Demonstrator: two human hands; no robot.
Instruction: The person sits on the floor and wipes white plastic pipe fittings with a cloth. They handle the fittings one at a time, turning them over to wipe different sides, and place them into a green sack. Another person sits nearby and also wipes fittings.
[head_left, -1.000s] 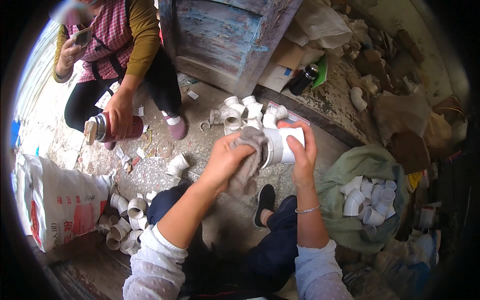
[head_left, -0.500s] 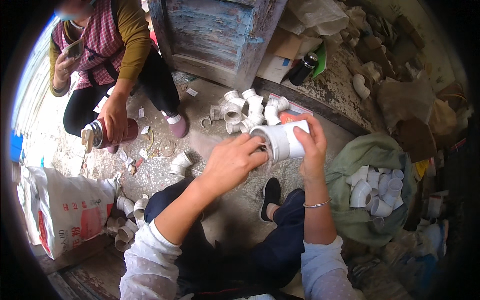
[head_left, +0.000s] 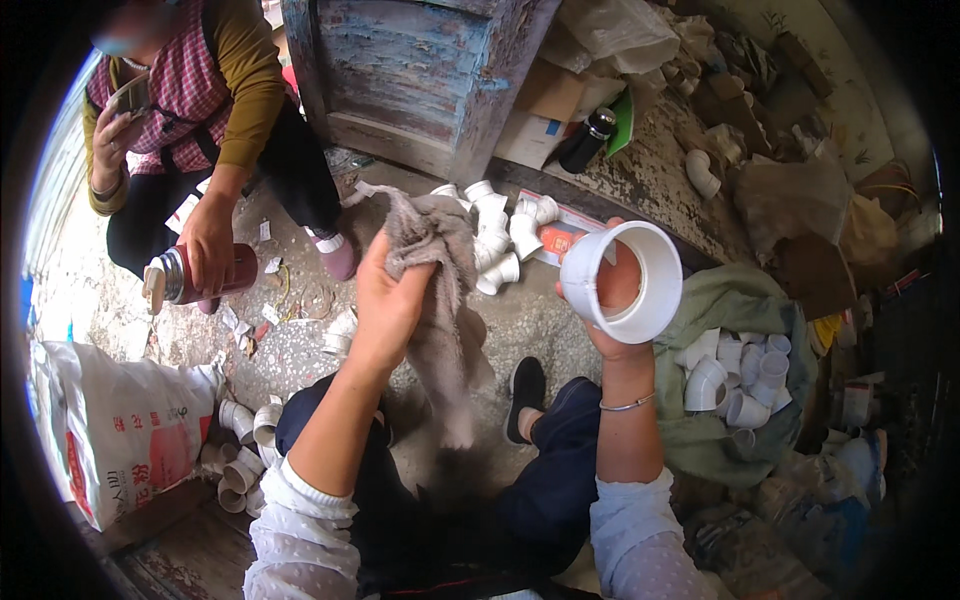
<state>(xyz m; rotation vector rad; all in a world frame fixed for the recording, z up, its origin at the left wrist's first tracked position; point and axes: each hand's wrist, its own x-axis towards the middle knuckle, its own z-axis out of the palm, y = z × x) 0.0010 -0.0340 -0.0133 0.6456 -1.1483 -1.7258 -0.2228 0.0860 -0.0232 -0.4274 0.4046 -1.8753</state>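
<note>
Mid-frame: left hand [head_left: 386, 308] clamps grey cloth [head_left: 437, 255]; right hand [head_left: 620, 350] clasps white fitting [head_left: 582, 270], I judge smooth enough to slip.

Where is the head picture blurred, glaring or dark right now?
In the head view, the lower end of the cloth in the left hand smears, probably from motion; glare bleaches the floor at left; the white pipe fitting in the right hand looks fairly crisp; corners are black.

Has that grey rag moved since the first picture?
Yes: the grey rag went left and upward. Mostly below the white fittings heaped on the floor then, it now hides their left part.
</note>
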